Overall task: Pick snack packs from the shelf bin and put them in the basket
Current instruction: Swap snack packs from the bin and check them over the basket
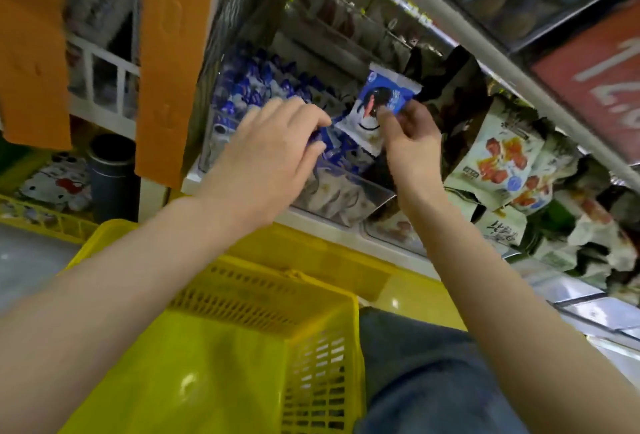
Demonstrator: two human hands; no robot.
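Note:
My right hand (410, 137) pinches a blue and white snack pack (379, 101) and holds it up above the clear shelf bin (346, 206). To the left, my left hand (273, 142) reaches into the same bin, its fingers curled down among several blue and white packs (249, 87); what they grasp is hidden. A yellow plastic basket (311, 298) sits below both arms, near my lap, and nothing shows on its floor.
Green and white snack bags with red pictures (498, 160) fill the shelf to the right. Orange signs (166, 63) hang at the left. A dark cylinder (110, 177) and another yellow basket (45, 219) stand at the lower left. My jeans-clad leg (426, 374) is beside the basket.

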